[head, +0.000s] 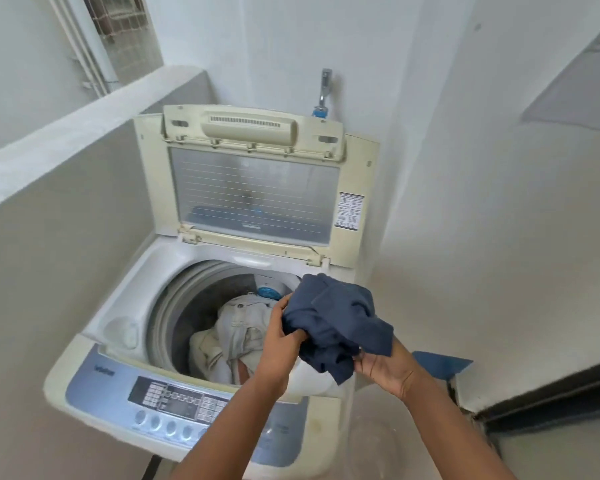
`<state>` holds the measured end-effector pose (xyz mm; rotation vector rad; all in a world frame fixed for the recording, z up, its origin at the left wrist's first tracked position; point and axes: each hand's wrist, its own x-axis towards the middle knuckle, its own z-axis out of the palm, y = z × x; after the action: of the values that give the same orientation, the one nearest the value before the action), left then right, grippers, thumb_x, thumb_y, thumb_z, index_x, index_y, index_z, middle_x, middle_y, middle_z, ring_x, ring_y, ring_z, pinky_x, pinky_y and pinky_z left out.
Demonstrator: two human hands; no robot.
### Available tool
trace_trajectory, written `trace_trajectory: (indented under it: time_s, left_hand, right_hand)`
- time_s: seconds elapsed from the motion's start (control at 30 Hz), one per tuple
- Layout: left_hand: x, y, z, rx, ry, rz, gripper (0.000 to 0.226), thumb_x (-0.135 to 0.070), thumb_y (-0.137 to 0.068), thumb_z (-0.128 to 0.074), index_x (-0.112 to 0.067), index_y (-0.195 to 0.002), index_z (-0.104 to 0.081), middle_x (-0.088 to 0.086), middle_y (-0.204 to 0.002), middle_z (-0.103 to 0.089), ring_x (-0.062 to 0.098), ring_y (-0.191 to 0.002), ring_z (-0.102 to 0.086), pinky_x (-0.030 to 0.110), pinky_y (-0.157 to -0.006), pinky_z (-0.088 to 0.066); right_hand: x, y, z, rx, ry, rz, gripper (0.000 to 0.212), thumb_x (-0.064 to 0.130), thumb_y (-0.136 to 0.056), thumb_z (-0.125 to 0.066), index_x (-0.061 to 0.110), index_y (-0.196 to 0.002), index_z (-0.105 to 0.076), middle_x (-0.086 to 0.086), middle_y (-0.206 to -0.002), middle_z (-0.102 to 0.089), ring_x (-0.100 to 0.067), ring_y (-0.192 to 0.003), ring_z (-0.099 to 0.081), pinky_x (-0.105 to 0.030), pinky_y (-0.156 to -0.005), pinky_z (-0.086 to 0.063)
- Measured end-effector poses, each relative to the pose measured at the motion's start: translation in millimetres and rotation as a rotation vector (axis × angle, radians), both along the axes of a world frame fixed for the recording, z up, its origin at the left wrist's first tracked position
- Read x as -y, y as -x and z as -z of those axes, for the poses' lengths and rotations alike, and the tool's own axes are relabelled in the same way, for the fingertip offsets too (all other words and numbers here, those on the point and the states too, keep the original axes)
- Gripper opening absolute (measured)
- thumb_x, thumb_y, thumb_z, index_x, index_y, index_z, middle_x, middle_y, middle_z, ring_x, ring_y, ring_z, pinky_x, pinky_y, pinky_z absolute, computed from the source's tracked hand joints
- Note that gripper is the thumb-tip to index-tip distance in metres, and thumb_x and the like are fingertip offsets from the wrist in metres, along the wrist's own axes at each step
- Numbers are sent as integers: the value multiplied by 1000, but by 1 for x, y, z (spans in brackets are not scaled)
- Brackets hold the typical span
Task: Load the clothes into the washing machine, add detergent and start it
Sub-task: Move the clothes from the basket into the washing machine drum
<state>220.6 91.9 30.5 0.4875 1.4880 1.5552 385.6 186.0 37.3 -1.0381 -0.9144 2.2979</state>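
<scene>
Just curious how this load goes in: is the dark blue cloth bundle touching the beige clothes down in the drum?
Apart. The head view shows the dark blue cloth bundle gripped in both hands above the rim, with the beige clothes lying lower in the drum.

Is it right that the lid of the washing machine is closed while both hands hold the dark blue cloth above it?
Not quite: the head view shows the lid raised open. The left hand and right hand do hold the dark blue cloth above the washing machine.
</scene>
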Motion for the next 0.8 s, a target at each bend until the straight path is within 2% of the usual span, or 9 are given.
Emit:
trace_trajectory:
  time_s: [0.07, 0.17, 0.27, 0.33, 0.43, 0.53, 0.6, 0.73, 0.8]
  left_hand:
    - [7, 29, 2, 12, 10, -11, 64, 16, -84, -46, -28, -131, -49, 2, -121, -66, 20, -109, -66, 41, -86, -58]
    - [16, 73, 9, -12, 53, 3, 64, 16, -85, -46, -27, -131, -49, 1, -120, -66, 19, -107, -66, 37, -82, -59]
    - [26, 118, 21, -50, 130, 50, 65, 17, -82, -47, -26, -131, -48, 7, -123, -63, 22, -108, -65, 41, -83, -59]
    - [31, 138, 27, -53, 170, 73, 68, 18, -80, -47, -27, -131, -46, 8, -124, -61, 23, -109, -63, 46, -89, -57]
    - [39, 171, 37, -57, 215, 134, 69, 19, -80, -46, -26, -133, -43, 4, -125, -59, 22, -111, -61, 47, -92, -55]
    - [45, 197, 44, -70, 254, 205, 67, 19, -81, -44, -24, -132, -43, 6, -121, -60, 23, -107, -62, 43, -88, -57]
    - [50, 207, 44, -71, 293, 272, 65, 18, -82, -44, -29, -127, -44, 3, -117, -60, 22, -103, -62, 36, -82, -57]
    - [58, 222, 47, -108, 354, 328, 65, 7, -86, -51, -39, -131, -39, -3, -119, -53, 23, -108, -59, 41, -94, -54]
    - [62, 227, 47, -119, 357, 328, 59, 1, -87, -56, -38, -129, -43, -1, -129, -49, 21, -110, -57, 42, -97, -52]
  right_hand:
    - [6, 31, 5, 35, 1, -22, 46, 25, -93, -60, 10, -135, -52, -24, -122, -66, -39, -106, -66, -54, -82, -57]
    - [14, 73, 15, 58, 12, -15, 37, 25, -99, -56, 20, -136, -52, -19, -125, -66, -40, -112, -64, -57, -84, -56]
    - [22, 115, 20, 118, 34, 38, 31, 24, -104, -48, 22, -134, -52, -15, -121, -68, -32, -102, -68, -47, -76, -59]
    - [28, 135, 23, 198, 32, 52, 27, 21, -105, -45, 22, -131, -52, -12, -117, -68, -27, -95, -68, -38, -65, -60]
    - [40, 165, 35, 271, 51, 59, 27, 15, -103, -45, 21, -129, -51, -15, -118, -67, -29, -99, -66, -33, -56, -56]
    - [54, 188, 48, 341, 64, 75, 26, 16, -103, -45, 22, -128, -50, -14, -119, -65, -30, -103, -65, -35, -59, -57]
    - [62, 199, 56, 444, 35, 83, 29, 14, -102, -45, 23, -129, -49, -11, -121, -63, -30, -105, -62, -41, -67, -57]
    - [69, 214, 70, 656, -57, 96, 46, 8, -94, -50, 25, -136, -46, -8, -130, -54, -27, -113, -53, -41, -87, -49]
    - [70, 220, 68, 689, -72, 98, 40, 11, -93, -52, 24, -131, -51, -6, -127, -55, -24, -108, -53, -38, -85, -44]
